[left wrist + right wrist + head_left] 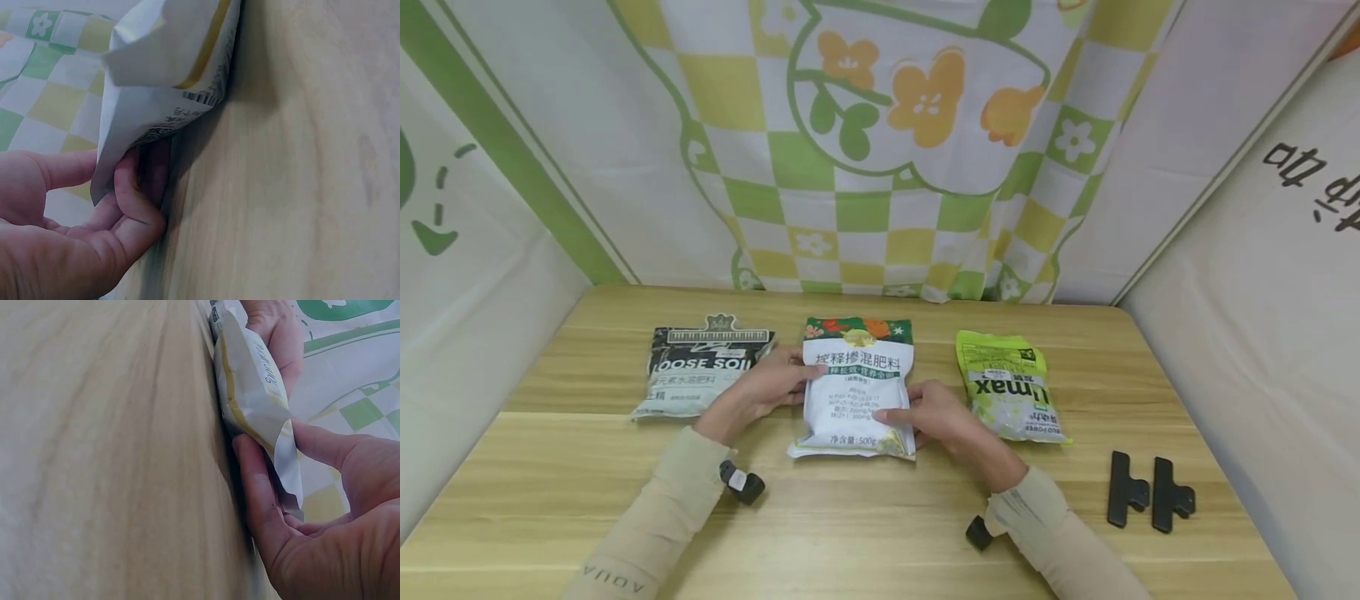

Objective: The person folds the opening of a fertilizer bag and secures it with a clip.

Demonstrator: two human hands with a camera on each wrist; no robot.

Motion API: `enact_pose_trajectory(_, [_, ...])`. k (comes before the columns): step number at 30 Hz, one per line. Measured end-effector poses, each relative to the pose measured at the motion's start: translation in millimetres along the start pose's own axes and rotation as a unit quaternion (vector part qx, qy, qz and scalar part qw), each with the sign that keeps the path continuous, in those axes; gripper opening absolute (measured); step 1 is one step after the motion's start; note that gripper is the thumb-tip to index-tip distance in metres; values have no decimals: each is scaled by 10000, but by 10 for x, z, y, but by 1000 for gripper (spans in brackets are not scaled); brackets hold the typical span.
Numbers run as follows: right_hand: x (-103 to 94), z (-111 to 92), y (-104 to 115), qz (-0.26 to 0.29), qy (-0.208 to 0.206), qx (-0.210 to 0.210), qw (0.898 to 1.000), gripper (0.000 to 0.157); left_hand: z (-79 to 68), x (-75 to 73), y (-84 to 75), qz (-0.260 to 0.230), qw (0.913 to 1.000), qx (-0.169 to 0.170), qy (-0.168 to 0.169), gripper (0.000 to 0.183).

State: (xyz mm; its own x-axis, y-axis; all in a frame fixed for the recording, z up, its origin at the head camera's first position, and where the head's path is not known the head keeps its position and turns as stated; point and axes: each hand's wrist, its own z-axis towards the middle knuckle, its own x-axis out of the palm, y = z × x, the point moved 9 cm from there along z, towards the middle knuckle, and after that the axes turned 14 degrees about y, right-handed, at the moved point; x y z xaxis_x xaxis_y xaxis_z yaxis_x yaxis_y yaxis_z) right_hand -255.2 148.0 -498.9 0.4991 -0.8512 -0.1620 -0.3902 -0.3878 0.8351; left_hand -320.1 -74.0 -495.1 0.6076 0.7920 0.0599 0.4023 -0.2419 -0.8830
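Note:
Both hands hold a white fertilizer bag (853, 400) with a green floral top band, at the middle of the table. The left hand (778, 379) grips its left edge, thumb on the front. In the left wrist view, that hand's curled fingers (134, 206) reach under the bag (147, 106). On the opposite edge, the right hand (936, 412) pinches the bag lower down. The right wrist view shows its thumb on the front and its fingers (256, 481) beneath the bag (253, 387). The bag's underside is mostly hidden.
Left of the hands lies a black-and-grey soil bag (688, 379) with a wide clip (721, 333) across its top. A lime-green bag (1007, 387) lies to the right. Two black bag clips (1118, 490) sit near the table's right edge. A patterned curtain (865, 208) hangs behind the table.

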Motion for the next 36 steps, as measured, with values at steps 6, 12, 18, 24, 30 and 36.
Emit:
enact_pose_trajectory(6, [16, -65, 40, -247, 11, -26, 9997, 43, -50, 22, -24, 199, 9997, 49, -95, 48])
enact_pose_trajectory(12, [7, -203, 124, -484, -64, -208, 9986, 44, -196, 78, -171, 574, 9976, 353, -152, 55])
enact_pose_trajectory(18, [23, -331, 234, -654, -93, -546, 9963, 43, -408, 133, -342, 964, 9919, 746, -350, 66])
enact_pose_trajectory(24, [12, -464, 339, -1233, -329, -836, 9883, 43, -617, 197, -454, 1312, 9847, 1037, -489, 61])
enact_pose_trajectory(30, [50, -560, 399, -1570, -225, -1112, 9811, 48, -818, 285, -520, 1373, 9824, 1177, -459, 61])
enact_pose_trajectory(36, [132, -658, 503, -1579, 193, -1690, 9727, 54, -981, 371, -555, 1569, 9816, 1027, -365, 65])
